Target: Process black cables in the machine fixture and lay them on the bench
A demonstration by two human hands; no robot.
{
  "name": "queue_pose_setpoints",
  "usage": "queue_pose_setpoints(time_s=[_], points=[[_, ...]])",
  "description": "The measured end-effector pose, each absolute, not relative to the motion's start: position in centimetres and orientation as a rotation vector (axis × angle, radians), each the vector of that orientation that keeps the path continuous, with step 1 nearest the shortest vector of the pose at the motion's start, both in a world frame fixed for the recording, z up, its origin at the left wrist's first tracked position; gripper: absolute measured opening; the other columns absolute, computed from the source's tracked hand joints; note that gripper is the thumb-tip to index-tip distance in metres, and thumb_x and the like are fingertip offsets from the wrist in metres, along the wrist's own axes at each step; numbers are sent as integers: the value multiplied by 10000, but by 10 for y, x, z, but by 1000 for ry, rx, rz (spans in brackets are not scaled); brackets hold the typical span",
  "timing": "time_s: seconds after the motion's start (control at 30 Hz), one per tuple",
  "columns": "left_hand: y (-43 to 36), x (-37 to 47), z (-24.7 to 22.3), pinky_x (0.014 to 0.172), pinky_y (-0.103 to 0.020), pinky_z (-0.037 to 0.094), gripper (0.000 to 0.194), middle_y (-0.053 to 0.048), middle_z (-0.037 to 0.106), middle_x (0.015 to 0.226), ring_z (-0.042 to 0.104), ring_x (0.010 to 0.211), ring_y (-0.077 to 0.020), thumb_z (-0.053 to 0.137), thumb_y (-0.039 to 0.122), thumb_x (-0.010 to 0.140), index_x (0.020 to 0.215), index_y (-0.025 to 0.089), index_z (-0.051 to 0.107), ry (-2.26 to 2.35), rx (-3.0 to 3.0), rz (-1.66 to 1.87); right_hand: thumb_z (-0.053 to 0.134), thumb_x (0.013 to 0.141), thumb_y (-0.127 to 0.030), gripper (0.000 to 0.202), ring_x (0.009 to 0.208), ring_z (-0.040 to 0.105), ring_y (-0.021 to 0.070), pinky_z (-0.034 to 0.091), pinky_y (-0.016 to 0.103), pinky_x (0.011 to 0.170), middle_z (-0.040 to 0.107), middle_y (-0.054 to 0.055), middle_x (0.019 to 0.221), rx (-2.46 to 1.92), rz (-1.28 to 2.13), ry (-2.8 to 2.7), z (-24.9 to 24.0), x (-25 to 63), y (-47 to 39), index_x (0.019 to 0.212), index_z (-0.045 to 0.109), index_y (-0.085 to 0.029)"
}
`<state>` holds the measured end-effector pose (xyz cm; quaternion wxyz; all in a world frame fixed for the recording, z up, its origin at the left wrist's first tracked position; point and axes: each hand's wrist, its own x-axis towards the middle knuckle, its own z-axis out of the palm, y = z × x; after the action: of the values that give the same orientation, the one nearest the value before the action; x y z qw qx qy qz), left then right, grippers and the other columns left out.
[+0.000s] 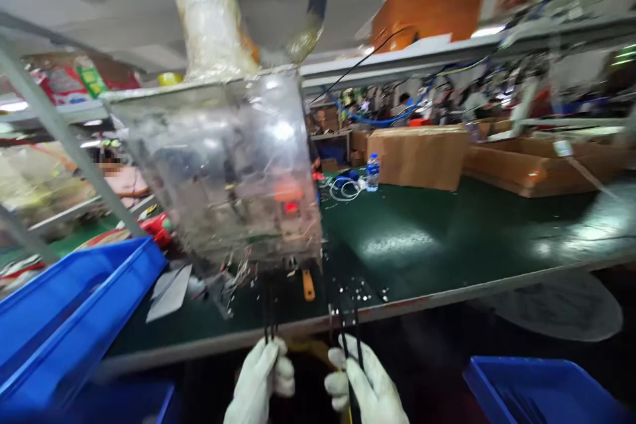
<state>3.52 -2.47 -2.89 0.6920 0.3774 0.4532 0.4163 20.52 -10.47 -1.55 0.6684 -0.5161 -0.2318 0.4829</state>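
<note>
My left hand (263, 374), in a white glove, is closed with thumb and fingers pinched on thin black wires (265, 311) that stick up past the table edge. My right hand (365, 377), gloved the same way, is closed round another pair of thin black wires (356, 324). Both hands are in front of the green table's (397, 278) near edge, a short gap apart. Beyond them stands a clear plastic enclosure (223, 165) with a red display glowing inside. At its foot lie an orange-handled tool (309, 285) and several small bright pieces (365, 295). Blur hides finer detail.
A blue bin (124, 288) stands at the left, and another blue bin (541, 391) sits low at the right. Further back on the table are a water bottle (372, 173), a closed carton (417, 158) and an open carton (536, 169). A person (126, 179) is at the far left.
</note>
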Motion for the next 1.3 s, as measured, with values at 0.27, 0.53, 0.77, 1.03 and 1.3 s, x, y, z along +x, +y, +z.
queue_pose_setpoints(time_s=[0.27, 0.53, 0.77, 1.03, 1.3], points=[[-106, -23, -20, 568, -235, 429, 385, -27, 633, 616, 561, 552, -125, 595, 535, 822, 836, 151, 608, 1048, 1056, 730, 733, 718, -528, 533, 603, 655, 152, 521, 253, 510, 690, 95, 946, -1043, 1460, -723, 19, 152, -81, 1083, 576, -174], [-125, -40, -77, 471, -172, 300, 434, 42, 514, 562, 462, 458, -50, 808, 457, 621, 709, 161, 503, 899, 354, 772, 777, 675, -308, 462, 613, 689, 189, 532, 247, 476, 718, 90, 879, -894, 1660, -515, -5, 121, -29, 1066, 574, -167], [-91, -11, -31, 731, -389, 547, 355, -133, 681, 1032, 712, 766, -258, 654, 370, 809, 1057, 139, 549, 860, 166, 905, 652, 757, -121, 233, 647, 708, 200, 583, 273, 547, 730, 95, 808, -818, 1699, -418, 13, 118, 27, 983, 601, -148], [-81, 0, -7, 675, -311, 563, 240, -143, 695, 998, 703, 700, -188, 605, 295, 858, 1002, 108, 557, 768, 79, 956, 597, 867, -334, 229, 636, 697, 194, 583, 292, 560, 719, 108, 791, -1018, 1807, -468, 16, 120, 18, 864, 655, -113], [-77, -2, -1, 628, -275, 540, 231, -86, 662, 865, 646, 622, -132, 661, 304, 817, 918, 116, 572, 688, 87, 985, 620, 838, -367, 368, 598, 679, 174, 576, 269, 538, 716, 125, 819, -1102, 1815, -597, 18, 126, 25, 577, 609, -107]])
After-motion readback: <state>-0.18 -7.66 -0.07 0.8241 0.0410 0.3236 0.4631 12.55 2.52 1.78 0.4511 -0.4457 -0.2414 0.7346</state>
